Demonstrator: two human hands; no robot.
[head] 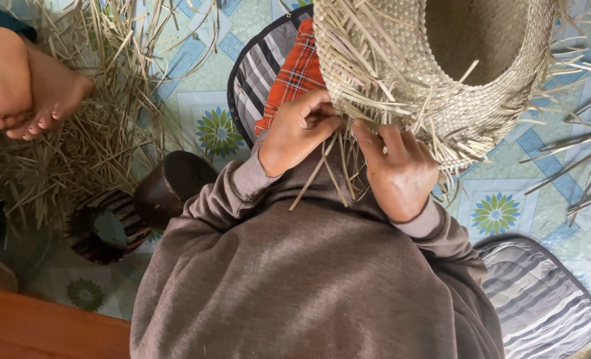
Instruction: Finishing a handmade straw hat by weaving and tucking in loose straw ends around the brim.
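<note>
A round woven straw basket (442,80) lies tilted on my lap, its open mouth facing up and right, with loose strip ends sticking out along its rim. My left hand (296,129) pinches straw strips (322,169) at the basket's near edge. My right hand (398,169) grips strips right beside it, fingers curled against the weave. Several loose strips hang down between both hands over my brown sweater. The fingertips are partly hidden by the straw.
A pile of dry straw (89,119) covers the patterned floor mat at left, where another person's bare feet (22,83) rest. A dark round container (169,186) and a striped one (102,226) stand nearby. Striped cushions (535,292) lie at right and under a red plaid cloth (295,73).
</note>
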